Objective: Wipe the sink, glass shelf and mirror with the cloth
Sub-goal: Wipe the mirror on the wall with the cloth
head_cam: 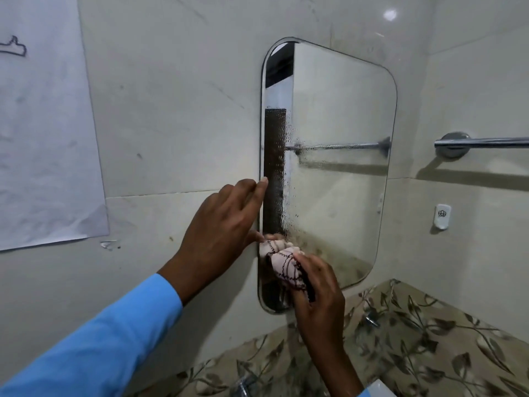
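We are up close to the mirror (337, 179), a rounded pane fixed flat on the pale tiled wall (177, 116). The right hand (317, 287) grips the cloth (282, 263), fingers curled round it. The cloth is a bunched pinkish rag with dark checked lines, and we see it pressed against the mirror's lower left corner. The left hand (223, 227) is spread flat with straight fingers. Its forefinger tip lies on the mirror's left edge and its thumb reaches down to just beside the cloth. A blue sleeve (100, 339) covers that arm.

Water drops bead down the left part of the glass, and grime shows along the bottom. To the right, a chrome towel bar (483, 142) runs off frame, and we catch its reflection in the glass. A small white hook (442, 215) sits below the bar. A sheet of paper (43, 138) hangs on the wall far left. Leaf-patterned tiles (415, 339) run beneath the mirror.
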